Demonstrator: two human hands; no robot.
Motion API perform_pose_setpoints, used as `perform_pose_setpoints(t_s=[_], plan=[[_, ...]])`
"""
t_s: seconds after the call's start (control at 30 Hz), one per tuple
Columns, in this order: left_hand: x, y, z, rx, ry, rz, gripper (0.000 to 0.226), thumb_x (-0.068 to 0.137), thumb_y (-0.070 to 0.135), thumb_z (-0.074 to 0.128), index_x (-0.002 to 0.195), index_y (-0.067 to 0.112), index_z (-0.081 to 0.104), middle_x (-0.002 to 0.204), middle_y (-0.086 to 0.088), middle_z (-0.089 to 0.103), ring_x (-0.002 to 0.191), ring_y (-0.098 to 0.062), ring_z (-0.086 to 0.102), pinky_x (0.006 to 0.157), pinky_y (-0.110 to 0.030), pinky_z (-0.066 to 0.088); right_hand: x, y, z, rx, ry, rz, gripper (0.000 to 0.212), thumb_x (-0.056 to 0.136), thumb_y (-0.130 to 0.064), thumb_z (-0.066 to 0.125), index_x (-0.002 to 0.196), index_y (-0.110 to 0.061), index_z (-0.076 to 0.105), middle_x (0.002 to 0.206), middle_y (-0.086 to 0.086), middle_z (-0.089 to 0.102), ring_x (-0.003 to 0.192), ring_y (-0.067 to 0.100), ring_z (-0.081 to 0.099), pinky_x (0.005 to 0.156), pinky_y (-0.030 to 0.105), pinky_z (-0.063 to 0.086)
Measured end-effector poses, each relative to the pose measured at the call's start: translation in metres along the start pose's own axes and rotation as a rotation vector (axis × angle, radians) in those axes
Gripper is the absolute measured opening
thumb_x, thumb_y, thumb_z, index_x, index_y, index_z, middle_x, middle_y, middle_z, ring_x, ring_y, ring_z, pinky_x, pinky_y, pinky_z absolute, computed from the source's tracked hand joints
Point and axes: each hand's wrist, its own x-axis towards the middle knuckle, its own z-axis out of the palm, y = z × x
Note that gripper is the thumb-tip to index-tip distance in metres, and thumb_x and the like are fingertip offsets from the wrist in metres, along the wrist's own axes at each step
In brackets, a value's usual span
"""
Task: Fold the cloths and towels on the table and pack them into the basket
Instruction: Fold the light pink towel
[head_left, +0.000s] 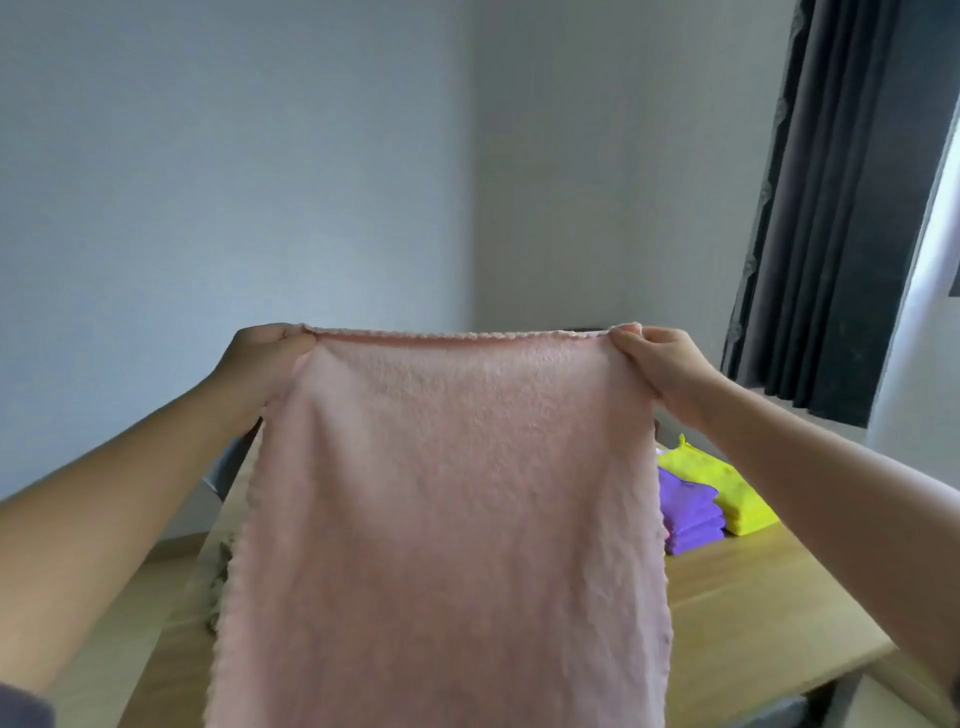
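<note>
1. Head view, the hold: the pink towel (457, 519) hangs in the air in front of the person. The left grip (270, 358) pinches its top left corner and the right grip (654, 364) pinches its top right corner. Both have fingers curled onto the hem, and the top edge is pulled nearly straight and level between them.

2. Head view, the axis: the towel's long axis runs straight down from that top edge. Its lower end drops out of the bottom of the picture, so I cannot tell whether it touches the worktop (753, 597).

3. Head view, the deciding relation: the whole towel lies below the two grips, with its short edge spanning them. Both sit at about the same height and reach, so neither is nearer. My judgement is that the next fold means either bringing the corners together or laying the towel down lengthwise on the worktop.

4. Head view, surroundings: on the worktop to the right, partly behind the towel, a folded purple stack (688, 514) touches a folded yellow stack (727, 493). A dark curtain (831, 208) hangs beyond them. The basket is not in view.

5. Progress, as a judgement: some cloths are folded and this towel is unfolded.
</note>
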Motion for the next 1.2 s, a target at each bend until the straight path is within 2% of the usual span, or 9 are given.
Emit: perform_pose_setpoints(t_s=[0.23,0.37,0.47,0.6,0.77,0.87,0.97,1.07,1.2], plan=[[0.013,-0.094,0.034,0.24,0.005,-0.103,0.036,0.085,0.016,0.051,0.059,0.023,0.028,0.064,-0.007,0.029,0.064,-0.016,0.03,0.064,-0.029,0.023,0.024,0.096,0.04,-0.23,-0.079,0.078,0.024,0.093,-0.023,0.056,0.074,-0.009,0.058,0.061,0.005,0.041,0.058,0.018,0.041,0.059,0.03,0.044],[0.017,-0.125,0.04,0.283,0.006,-0.132,0.033,0.083,0.011,0.048,0.058,0.02,0.029,0.06,-0.006,0.029,0.064,-0.018,0.033,0.065,-0.03,0.022,0.026,0.12,0.048,-0.207,-0.124,0.094,0.03,0.094,-0.016,0.057,0.092,0.014,0.061,0.077,0.012,0.05,0.066,0.019,0.05,0.05,0.019,0.051],[0.013,-0.135,0.039,0.3,0.01,-0.121,0.017,0.077,0.019,0.047,0.062,0.015,0.041,0.064,-0.009,0.037,0.065,-0.018,0.037,0.066,-0.03,0.028,0.014,0.123,0.045,-0.15,-0.162,0.064,0.017,0.094,-0.009,0.056,0.093,0.005,0.065,0.077,0.011,0.057,0.064,0.016,0.055,0.052,0.017,0.054],[-0.011,-0.136,0.035,0.316,0.002,-0.005,0.028,0.082,0.006,0.049,0.063,0.024,0.056,0.068,0.007,0.055,0.065,-0.011,0.049,0.061,-0.024,0.036,-0.013,0.127,0.035,-0.208,-0.152,-0.014,0.009,0.091,-0.003,0.058,0.095,-0.005,0.066,0.075,0.006,0.059,0.063,0.011,0.056,0.055,0.018,0.055],[-0.059,-0.137,0.017,0.306,-0.023,0.077,0.037,0.082,0.0,0.054,0.077,0.035,0.065,0.079,0.021,0.066,0.081,-0.003,0.057,0.071,-0.018,0.042,-0.053,0.138,0.014,-0.318,-0.181,-0.101,0.028,0.088,0.0,0.06,0.082,-0.027,0.065,0.075,0.006,0.067,0.07,0.014,0.063,0.071,0.026,0.052],[-0.09,-0.149,0.004,0.416,-0.055,0.151,0.04,0.081,-0.002,0.059,0.073,0.036,0.064,0.077,0.024,0.064,0.08,0.004,0.055,0.068,-0.013,0.04,-0.087,0.142,0.004,-0.402,-0.269,-0.181,0.033,0.085,0.001,0.063,0.08,-0.032,0.063,0.08,-0.015,0.068,0.073,-0.009,0.062,0.071,0.006,0.045],[-0.115,-0.172,-0.012,0.479,-0.156,0.233,0.047,0.077,-0.007,0.064,0.074,0.04,0.068,0.088,0.02,0.065,0.084,0.008,0.057,0.075,-0.009,0.042,-0.117,0.152,-0.004,-0.504,-0.336,-0.254,0.039,0.081,0.001,0.069,0.081,-0.038,0.063,0.076,-0.031,0.066,0.079,-0.014,0.061,0.074,0.003,0.043],[-0.135,-0.188,-0.026,0.599,-0.253,0.293,0.053,0.072,-0.007,0.069,0.076,0.045,0.066,0.093,0.019,0.067,0.089,-0.003,0.06,0.081,-0.031,0.048,-0.138,0.165,-0.009,-0.556,-0.413,-0.288,0.033,0.08,0.0,0.07,0.084,-0.033,0.069,0.081,-0.044,0.06,0.083,-0.013,0.061,0.076,0.003,0.042],[-0.153,-0.189,-0.034,0.671,-0.298,0.38,0.018,0.073,0.029,0.055,0.081,0.041,0.066,0.093,0.025,0.065,0.087,-0.005,0.061,0.078,-0.03,0.05,-0.153,0.177,-0.011,-0.568,-0.452,-0.303,0.023,0.078,0.0,0.07,0.086,-0.021,0.074,0.086,-0.043,0.061,0.086,-0.012,0.062,0.078,0.003,0.041]])
